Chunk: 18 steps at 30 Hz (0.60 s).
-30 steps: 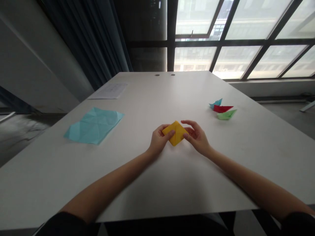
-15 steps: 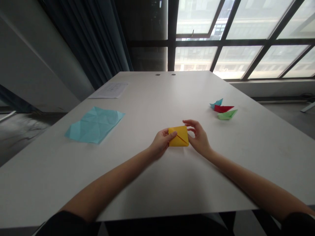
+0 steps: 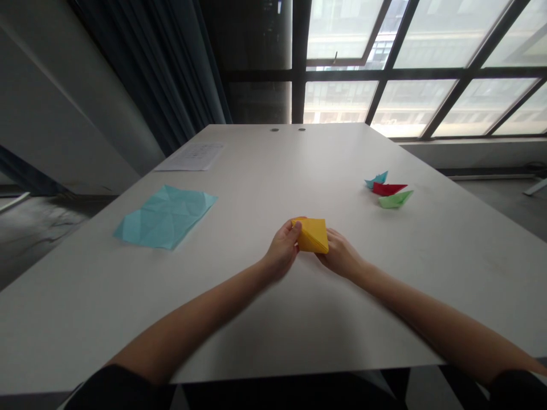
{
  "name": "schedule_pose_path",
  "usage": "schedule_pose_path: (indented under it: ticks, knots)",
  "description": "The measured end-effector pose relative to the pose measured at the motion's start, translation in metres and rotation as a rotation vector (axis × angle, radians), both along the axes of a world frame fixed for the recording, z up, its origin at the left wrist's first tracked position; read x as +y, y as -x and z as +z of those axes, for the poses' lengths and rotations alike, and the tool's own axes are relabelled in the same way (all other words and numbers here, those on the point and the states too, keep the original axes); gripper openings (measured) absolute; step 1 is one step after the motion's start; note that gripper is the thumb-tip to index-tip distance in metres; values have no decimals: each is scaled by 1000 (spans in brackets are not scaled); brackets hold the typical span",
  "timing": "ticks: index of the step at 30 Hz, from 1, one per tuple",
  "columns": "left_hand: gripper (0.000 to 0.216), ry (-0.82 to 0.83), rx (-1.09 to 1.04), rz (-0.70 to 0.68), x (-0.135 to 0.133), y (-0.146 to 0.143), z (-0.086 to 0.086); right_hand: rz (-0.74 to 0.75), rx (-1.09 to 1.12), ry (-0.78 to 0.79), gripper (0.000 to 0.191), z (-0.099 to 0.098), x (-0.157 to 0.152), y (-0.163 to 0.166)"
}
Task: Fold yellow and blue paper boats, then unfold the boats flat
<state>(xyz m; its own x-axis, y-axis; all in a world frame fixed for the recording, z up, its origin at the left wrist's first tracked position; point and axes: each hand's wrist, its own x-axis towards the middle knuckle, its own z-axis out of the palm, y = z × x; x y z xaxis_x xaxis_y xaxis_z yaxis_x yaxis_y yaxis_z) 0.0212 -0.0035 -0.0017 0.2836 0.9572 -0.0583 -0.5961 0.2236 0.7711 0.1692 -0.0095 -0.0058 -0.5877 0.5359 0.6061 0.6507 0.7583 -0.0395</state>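
Observation:
A small folded piece of yellow paper [image 3: 313,236] is held up above the table between my hands, its folded edges fanning toward the lower right corner. My left hand [image 3: 282,245] grips its left edge, thumb on the front and fingers behind. At the lower right, my right hand [image 3: 342,254] closes on the paper from behind, so most of its fingertips are hidden.
A creased light-blue paper sheet [image 3: 166,217] lies on the white table [image 3: 265,176] to the left. Behind it is a printed page [image 3: 191,157]. Blue [image 3: 376,180], red [image 3: 388,189] and green [image 3: 395,200] paper boats sit together on the right.
My right hand's fingers, spread beside the paper before, have moved down and behind it. The yellow paper has tilted and its folds have opened slightly.

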Motion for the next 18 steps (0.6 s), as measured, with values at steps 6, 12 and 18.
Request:
schedule_pose_path:
  ticks: [6, 12, 18]
  knots:
    - [35, -105, 106, -18, -5, -1, 2, 33, 21, 284, 15, -8, -6, 5]
    - [36, -39, 128, -6, -9, -1, -1, 106, 127, 430, 18, -13, -4, 9]
    - [37, -25, 135, 4, -11, -2, -6, 103, 173, 523, 20, -13, -3, 13]
